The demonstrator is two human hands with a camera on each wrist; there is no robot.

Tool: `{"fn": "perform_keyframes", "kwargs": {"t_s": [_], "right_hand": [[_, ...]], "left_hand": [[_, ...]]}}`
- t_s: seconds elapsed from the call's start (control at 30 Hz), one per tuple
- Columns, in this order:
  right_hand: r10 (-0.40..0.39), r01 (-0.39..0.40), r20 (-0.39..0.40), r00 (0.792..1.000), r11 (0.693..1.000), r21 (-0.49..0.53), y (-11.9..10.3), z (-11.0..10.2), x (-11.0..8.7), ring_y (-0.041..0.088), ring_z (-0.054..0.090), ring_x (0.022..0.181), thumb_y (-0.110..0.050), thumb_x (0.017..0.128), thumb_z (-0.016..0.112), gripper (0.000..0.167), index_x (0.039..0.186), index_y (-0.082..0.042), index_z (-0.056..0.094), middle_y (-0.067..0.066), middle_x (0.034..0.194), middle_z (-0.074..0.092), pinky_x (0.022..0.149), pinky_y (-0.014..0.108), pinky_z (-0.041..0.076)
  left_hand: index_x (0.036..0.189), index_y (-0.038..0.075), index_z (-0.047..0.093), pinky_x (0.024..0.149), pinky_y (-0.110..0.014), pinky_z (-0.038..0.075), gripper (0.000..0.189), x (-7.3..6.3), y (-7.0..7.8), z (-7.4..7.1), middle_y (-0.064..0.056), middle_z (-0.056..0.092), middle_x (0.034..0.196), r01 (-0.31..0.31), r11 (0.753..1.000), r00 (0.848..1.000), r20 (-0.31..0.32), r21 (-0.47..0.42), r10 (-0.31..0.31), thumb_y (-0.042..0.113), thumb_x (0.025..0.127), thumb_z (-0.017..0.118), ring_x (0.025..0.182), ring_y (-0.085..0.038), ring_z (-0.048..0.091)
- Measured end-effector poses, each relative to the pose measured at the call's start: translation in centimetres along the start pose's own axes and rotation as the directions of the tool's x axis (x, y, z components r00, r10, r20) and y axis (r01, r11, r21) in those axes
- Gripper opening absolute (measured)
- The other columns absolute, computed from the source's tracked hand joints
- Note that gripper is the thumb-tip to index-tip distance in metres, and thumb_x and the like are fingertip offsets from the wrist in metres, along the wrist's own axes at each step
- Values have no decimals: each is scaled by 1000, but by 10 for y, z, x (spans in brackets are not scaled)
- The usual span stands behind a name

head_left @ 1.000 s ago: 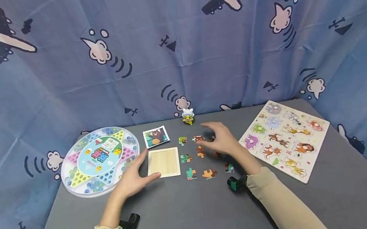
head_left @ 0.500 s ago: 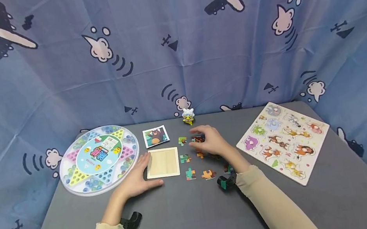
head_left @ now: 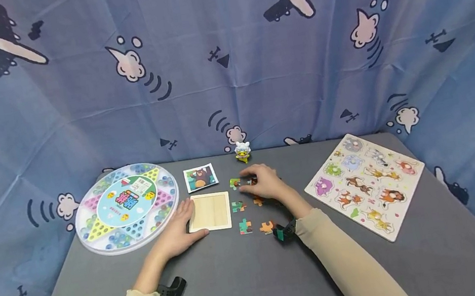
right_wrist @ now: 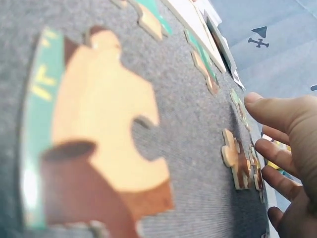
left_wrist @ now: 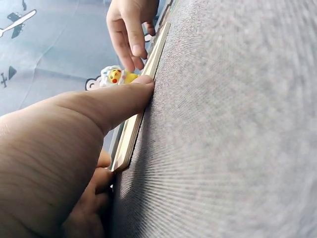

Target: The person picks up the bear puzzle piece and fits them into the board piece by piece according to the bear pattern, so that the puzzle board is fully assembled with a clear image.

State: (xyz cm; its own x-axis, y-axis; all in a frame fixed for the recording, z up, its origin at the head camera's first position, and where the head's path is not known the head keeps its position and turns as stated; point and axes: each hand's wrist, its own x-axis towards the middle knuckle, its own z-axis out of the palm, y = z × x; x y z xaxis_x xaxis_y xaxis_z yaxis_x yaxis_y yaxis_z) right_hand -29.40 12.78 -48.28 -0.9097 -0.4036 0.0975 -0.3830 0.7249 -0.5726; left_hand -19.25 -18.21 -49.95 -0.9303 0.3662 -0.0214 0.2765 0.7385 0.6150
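My left hand point(head_left: 177, 236) rests at the left side of a square wooden puzzle tray point(head_left: 208, 212), fingers along its left edge and thumb at its front corner. In the left wrist view the thumb point(left_wrist: 124, 99) lies straight against the tray's pale edge. My right hand point(head_left: 266, 183) hovers low over the back row of jigsaw pieces, thumb and fingers apart, near a green corner piece point(head_left: 235, 183). The right wrist view shows its fingertips close to that piece, pinching nothing. An orange bear piece point(right_wrist: 104, 124) looms large there. Some pieces are hidden under the right hand and wrist.
Behind the tray lies a bear picture card point(head_left: 201, 178), and a small yellow-and-white figurine point(head_left: 242, 152) stands at the back. A round marble board game point(head_left: 127, 208) is at left, an animal peg puzzle board point(head_left: 366, 185) at right. A printed curtain point(head_left: 225, 68) hangs behind.
My right hand has moved left and lower over the back row toward the green corner piece. My left hand has come in against the wooden tray and rests there.
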Motion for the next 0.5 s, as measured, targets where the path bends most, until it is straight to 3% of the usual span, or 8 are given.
{"fn": "perform_keyframes", "kwargs": {"t_s": [0.5], "right_hand": [[33, -33, 8, 999, 999, -7, 3, 8, 10, 35, 55, 130, -31, 93, 85, 37, 125, -15, 79, 9, 130, 70, 104, 69, 33]], "left_hand": [[160, -14, 28, 131, -60, 14, 93, -1, 2, 3, -30, 18, 171, 7, 1000, 1000, -5, 26, -7, 37, 98, 74, 161, -48, 11]]}}
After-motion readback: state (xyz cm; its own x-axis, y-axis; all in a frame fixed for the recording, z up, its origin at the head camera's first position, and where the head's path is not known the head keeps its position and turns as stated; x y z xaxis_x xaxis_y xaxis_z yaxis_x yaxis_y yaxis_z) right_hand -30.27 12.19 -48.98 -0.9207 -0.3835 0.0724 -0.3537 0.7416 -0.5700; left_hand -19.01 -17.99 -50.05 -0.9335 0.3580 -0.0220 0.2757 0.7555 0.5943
